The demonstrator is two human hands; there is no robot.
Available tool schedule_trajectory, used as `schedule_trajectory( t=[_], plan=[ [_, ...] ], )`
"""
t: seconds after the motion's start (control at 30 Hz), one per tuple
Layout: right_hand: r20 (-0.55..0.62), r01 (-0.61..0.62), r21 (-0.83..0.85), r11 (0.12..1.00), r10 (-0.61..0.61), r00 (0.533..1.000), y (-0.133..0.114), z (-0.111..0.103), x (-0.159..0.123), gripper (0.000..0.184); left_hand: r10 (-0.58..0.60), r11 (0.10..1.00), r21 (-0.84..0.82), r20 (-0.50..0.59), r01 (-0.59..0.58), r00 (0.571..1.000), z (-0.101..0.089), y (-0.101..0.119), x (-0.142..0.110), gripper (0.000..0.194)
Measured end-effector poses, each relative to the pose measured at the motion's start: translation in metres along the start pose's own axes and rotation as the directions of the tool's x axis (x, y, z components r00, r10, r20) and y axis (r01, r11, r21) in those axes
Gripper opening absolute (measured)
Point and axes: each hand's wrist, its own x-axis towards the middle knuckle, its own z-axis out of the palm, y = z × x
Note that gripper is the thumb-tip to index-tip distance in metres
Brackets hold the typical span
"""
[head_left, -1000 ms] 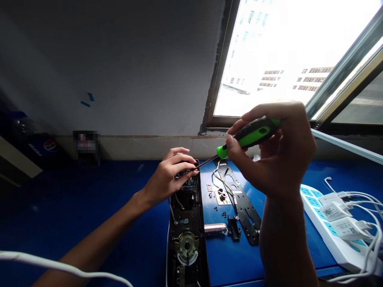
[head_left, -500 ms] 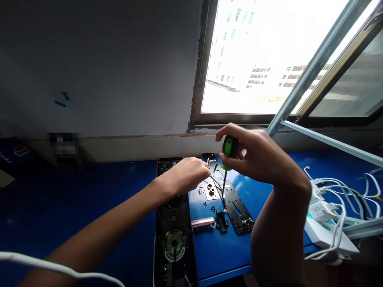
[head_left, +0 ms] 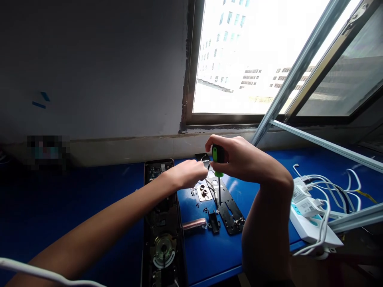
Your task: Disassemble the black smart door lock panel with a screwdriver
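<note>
My right hand [head_left: 239, 159] is wrapped round the handle of a screwdriver [head_left: 218, 159], green and black. Its shaft points down, with the tip at a long black metal plate [head_left: 229, 213] that has holes and slots. Closed at the plate's left edge, my left hand [head_left: 193, 172] has a pale cable [head_left: 213, 187] coming out from under its fingers; the fingertips are hidden. Left of the plate lie a square metal piece with a round hub [head_left: 204, 192], small dark screws [head_left: 205, 209] and a black plastic bracket [head_left: 214, 221].
Under my left forearm lies a long black housing [head_left: 163, 223] with exposed parts inside. A shiny pinkish cylinder [head_left: 194, 224] rests beside it on the blue table [head_left: 209, 259]. On the right are a white power strip [head_left: 317, 231] with tangled cables and a metal frame [head_left: 329, 145].
The camera view has shifted, so the scene sits further left. My right hand and the screwdriver are slightly lower, with the shaft now nearly vertical. My left hand stays closed by the plate.
</note>
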Motion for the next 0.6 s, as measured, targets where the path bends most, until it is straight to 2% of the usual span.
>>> schedule_trajectory(
  t=[0.13, 0.2, 0.3, 0.33, 0.37, 0.5, 0.6],
  plan=[
    [0.003, 0.019, -0.018, 1.000, -0.019, 1.000, -0.002, 0.002, 0.002, 0.024, -0.015, 1.000, -0.017, -0.076, 0.014, 0.997, -0.010, 0.000, -0.017, 0.022],
    [-0.018, 0.056, -0.017, 0.998, -0.056, 0.998, -0.005, 0.002, 0.004, 0.025, -0.002, 1.000, -0.023, -0.200, -0.003, 0.980, -0.013, -0.003, -0.036, 0.020],
    [-0.078, 0.132, 0.021, 0.991, -0.130, 0.988, -0.012, 0.001, 0.006, 0.027, -0.092, 0.995, -0.003, -0.465, 0.103, 0.880, -0.013, -0.014, -0.073, 0.017],
    [-0.108, 0.161, 0.050, 0.986, -0.155, 0.982, -0.016, 0.001, 0.006, 0.028, -0.136, 0.989, -0.023, -0.505, 0.144, 0.852, -0.011, -0.019, -0.086, 0.019],
    [-0.139, 0.188, 0.086, 0.978, -0.175, 0.975, -0.020, 0.002, 0.006, 0.029, -0.170, 0.985, -0.058, -0.532, 0.165, 0.829, -0.009, -0.023, -0.099, 0.020],
    [-0.299, 0.285, 0.226, 0.931, -0.213, 0.930, -0.040, 0.007, 0.008, 0.035, -0.225, 0.965, -0.235, -0.515, 0.116, 0.827, -0.002, -0.040, -0.136, 0.028],
    [-0.446, 0.348, 0.273, 0.897, -0.202, 0.872, -0.056, 0.013, 0.012, 0.033, -0.287, 0.928, -0.355, -0.499, 0.110, 0.818, -0.001, -0.049, -0.152, 0.029]
  ],
)
